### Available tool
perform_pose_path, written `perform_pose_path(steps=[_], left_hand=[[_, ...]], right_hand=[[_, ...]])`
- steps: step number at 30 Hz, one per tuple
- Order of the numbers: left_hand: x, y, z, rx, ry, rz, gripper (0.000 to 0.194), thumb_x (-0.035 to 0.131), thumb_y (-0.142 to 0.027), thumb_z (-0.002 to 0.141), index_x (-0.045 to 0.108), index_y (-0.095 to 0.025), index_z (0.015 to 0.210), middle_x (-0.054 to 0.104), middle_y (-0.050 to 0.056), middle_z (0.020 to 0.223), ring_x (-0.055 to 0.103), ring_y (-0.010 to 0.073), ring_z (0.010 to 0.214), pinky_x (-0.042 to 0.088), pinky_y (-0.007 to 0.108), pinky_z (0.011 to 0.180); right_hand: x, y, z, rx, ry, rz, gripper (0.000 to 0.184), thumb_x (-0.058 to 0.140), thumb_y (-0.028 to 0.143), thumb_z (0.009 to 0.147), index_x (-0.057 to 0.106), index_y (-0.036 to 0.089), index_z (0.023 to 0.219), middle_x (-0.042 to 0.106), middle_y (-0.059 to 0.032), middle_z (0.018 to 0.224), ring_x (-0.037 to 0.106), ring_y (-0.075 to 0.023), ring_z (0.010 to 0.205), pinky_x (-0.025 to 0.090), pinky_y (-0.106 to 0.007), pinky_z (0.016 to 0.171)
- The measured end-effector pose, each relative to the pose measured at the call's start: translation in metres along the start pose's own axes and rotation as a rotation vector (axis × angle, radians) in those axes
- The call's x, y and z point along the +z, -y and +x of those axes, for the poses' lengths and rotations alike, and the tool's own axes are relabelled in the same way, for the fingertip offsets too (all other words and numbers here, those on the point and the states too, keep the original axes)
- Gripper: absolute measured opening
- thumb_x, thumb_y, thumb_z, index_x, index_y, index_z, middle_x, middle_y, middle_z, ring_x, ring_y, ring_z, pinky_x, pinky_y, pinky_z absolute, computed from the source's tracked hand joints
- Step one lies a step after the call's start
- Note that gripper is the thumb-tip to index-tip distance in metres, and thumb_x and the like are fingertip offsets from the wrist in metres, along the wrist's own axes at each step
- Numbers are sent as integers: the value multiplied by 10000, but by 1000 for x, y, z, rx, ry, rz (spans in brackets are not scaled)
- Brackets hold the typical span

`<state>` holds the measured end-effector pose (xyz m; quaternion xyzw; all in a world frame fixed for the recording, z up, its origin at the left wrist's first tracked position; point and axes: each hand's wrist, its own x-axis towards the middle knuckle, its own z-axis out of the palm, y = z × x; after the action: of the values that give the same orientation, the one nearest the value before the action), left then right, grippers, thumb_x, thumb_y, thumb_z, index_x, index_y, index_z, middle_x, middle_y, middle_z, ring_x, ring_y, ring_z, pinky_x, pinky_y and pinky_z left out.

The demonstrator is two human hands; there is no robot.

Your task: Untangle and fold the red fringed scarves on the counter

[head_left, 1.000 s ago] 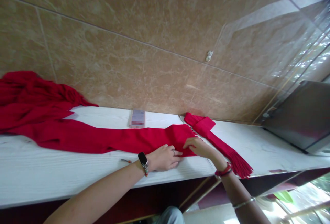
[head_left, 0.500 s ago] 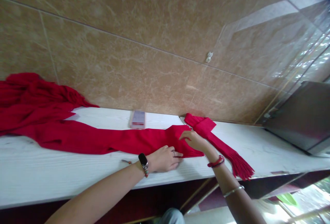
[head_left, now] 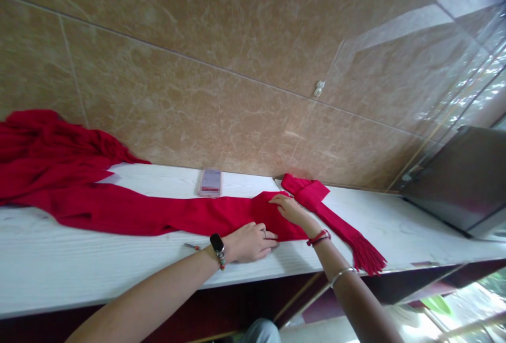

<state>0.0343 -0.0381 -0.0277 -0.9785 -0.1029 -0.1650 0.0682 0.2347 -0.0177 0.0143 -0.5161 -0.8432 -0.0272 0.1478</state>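
A long red scarf (head_left: pixel 158 214) lies stretched across the white wooden shelf (head_left: pixel 98 274). My left hand (head_left: pixel 253 241) lies on the near edge of the scarf's end, fingers laid flat and together. My right hand (head_left: pixel 288 208) rests a little farther back on the same end, fingers extended over the cloth. A second, narrower red scarf (head_left: pixel 336 224) with a fringe runs from behind my right hand down to the shelf's front edge.
A heap of red cloth (head_left: pixel 43 148) is piled at the far left against the marble wall (head_left: pixel 237 58). A small pink card (head_left: pixel 210 182) lies by the wall. A dark laptop lid (head_left: pixel 462 179) stands at the right.
My right hand has slid away from me over the scarf's end, from its near edge towards the wall. My left hand has stayed in place.
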Motion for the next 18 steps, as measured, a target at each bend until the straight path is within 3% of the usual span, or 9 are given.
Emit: perform_pose_path(steps=[5,9,14,18], left_hand=[[-1,-2,1,-9,2,-9,255,397,-307,892,568,-254,1074,595,-41,1142,494,162,922,367,292,715],[-4,-3,2,-1,15,-48,262,406,-284,885,566,-245,1089,602,-25,1129,494,163,911,361,293,746],[-5,-1,1,-3,42,-68,291,396,-285,884,546,-252,1131,577,-35,1180,492,159,902,360,293,734],[-3,1,0,-21,34,-82,303,385,-297,892,530,-262,1156,565,-39,1203,484,164,949,354,311,772]], right_hand=[[2,4,-21,-77,136,141,375,358,-12,695,656,186,807,670,-37,849,600,-155,818,482,-285,793],[19,-1,-12,-68,76,82,361,363,45,770,626,165,986,636,-76,1016,553,-172,983,437,-334,890],[35,-27,18,6,1,-11,354,378,196,866,518,156,1188,543,-114,1190,490,-188,1107,388,-362,955],[44,-42,13,60,-92,-67,437,368,284,889,409,122,1292,409,-160,1334,339,-228,1252,314,-414,1012]])
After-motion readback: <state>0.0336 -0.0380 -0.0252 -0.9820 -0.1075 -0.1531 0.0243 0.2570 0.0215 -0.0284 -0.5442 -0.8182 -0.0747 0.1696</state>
